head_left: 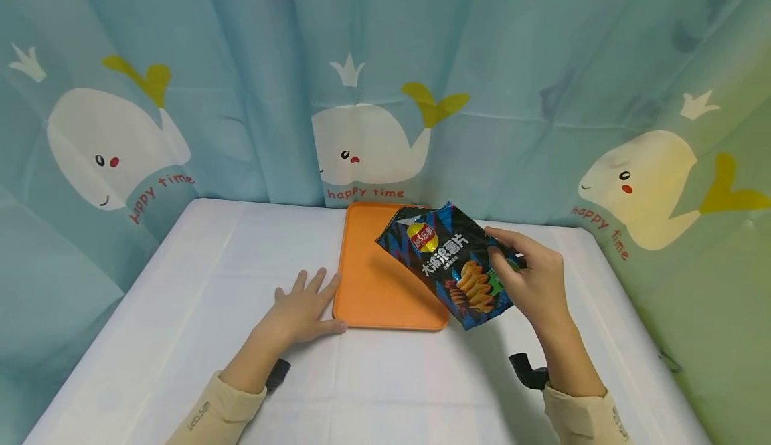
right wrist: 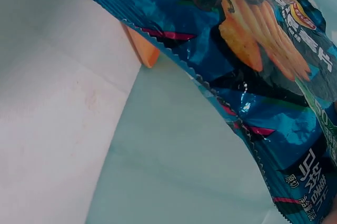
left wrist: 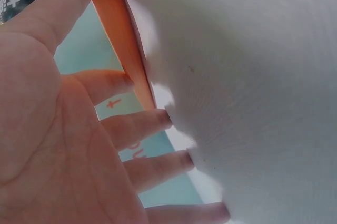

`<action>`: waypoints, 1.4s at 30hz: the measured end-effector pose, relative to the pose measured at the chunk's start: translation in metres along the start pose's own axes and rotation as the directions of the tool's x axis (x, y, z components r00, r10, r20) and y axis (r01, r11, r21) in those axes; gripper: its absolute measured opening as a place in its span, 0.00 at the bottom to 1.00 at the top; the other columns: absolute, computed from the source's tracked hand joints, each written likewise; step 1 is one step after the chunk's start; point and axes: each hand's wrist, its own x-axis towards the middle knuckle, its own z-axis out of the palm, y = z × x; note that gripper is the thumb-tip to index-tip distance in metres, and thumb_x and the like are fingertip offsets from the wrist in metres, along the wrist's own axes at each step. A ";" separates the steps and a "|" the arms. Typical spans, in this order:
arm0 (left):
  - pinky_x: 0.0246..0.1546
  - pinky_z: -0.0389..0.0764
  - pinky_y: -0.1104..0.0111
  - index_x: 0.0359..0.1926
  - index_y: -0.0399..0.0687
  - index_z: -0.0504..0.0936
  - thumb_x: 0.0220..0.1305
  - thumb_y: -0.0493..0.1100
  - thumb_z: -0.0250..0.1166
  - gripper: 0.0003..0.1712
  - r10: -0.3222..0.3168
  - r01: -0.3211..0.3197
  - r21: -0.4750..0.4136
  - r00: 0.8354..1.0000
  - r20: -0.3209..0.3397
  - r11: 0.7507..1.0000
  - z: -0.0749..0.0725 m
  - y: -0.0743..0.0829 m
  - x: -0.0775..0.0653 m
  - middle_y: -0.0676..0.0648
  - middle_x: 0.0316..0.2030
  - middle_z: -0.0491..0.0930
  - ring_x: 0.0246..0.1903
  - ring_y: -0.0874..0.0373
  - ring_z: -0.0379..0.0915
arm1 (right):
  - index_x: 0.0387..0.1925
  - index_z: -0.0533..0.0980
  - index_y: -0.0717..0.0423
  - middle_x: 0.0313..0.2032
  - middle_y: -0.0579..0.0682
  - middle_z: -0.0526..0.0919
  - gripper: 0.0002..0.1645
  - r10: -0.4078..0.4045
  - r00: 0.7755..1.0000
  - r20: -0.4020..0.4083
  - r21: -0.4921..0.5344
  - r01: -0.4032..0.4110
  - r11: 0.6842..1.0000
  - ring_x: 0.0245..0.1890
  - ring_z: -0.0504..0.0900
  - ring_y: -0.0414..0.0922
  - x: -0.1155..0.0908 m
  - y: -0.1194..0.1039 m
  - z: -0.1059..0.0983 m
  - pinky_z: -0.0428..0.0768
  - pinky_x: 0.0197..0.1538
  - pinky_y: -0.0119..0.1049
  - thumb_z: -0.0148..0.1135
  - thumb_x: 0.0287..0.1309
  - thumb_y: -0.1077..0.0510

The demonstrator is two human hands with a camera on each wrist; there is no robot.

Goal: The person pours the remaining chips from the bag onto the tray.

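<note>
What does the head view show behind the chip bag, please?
Parts of the orange tray, white table and curtain show; the chip bag covers much of the tray's right side, hiding anything there.

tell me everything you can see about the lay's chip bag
The Lay's chip bag is glossy, like foil, black and blue with magenta streaks, showing a red and yellow logo, white Chinese lettering and pictured chips. Its crimped edge is serrated; no opening shows. It tilts in the right hand, which grips its right side, and appears raised, partly over the orange tray.
</note>
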 end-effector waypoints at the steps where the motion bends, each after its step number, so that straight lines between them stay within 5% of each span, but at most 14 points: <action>1: 0.58 0.55 0.23 0.78 0.50 0.56 0.58 0.69 0.67 0.56 -0.005 0.005 0.002 1.000 0.001 1.000 0.000 0.000 0.000 0.35 0.76 0.53 0.73 0.26 0.45 | 0.48 0.86 0.52 0.39 0.50 0.90 0.19 -0.010 1.000 0.013 -0.003 0.010 1.000 0.30 0.81 0.40 0.001 0.000 0.000 0.65 0.25 0.23 0.67 0.54 0.69; 9: 0.58 0.55 0.24 0.78 0.50 0.55 0.58 0.69 0.66 0.55 0.000 0.000 0.013 1.000 0.000 1.000 0.001 0.000 0.001 0.35 0.76 0.53 0.73 0.26 0.45 | 0.48 0.86 0.50 0.39 0.49 0.90 0.20 -0.077 0.995 0.061 -0.019 0.078 0.997 0.17 0.65 0.35 0.011 0.001 0.001 0.59 0.21 0.26 0.67 0.53 0.69; 18: 0.58 0.55 0.23 0.78 0.50 0.56 0.58 0.69 0.66 0.55 0.008 -0.008 0.000 1.000 -0.009 1.000 0.001 0.001 0.001 0.35 0.76 0.53 0.73 0.26 0.45 | 0.48 0.86 0.47 0.39 0.46 0.90 0.21 -0.146 0.981 0.126 -0.095 0.158 0.983 0.14 0.58 0.32 0.026 0.000 -0.004 0.58 0.20 0.29 0.66 0.53 0.67; 42: 0.58 0.54 0.23 0.78 0.51 0.56 0.58 0.70 0.66 0.56 -0.005 0.005 0.005 1.000 -0.015 1.000 0.007 -0.003 0.003 0.35 0.76 0.52 0.73 0.26 0.44 | 0.49 0.85 0.47 0.40 0.49 0.90 0.18 -0.187 0.945 0.270 -0.143 0.231 0.962 0.12 0.57 0.35 0.056 -0.013 -0.008 0.58 0.18 0.32 0.67 0.56 0.63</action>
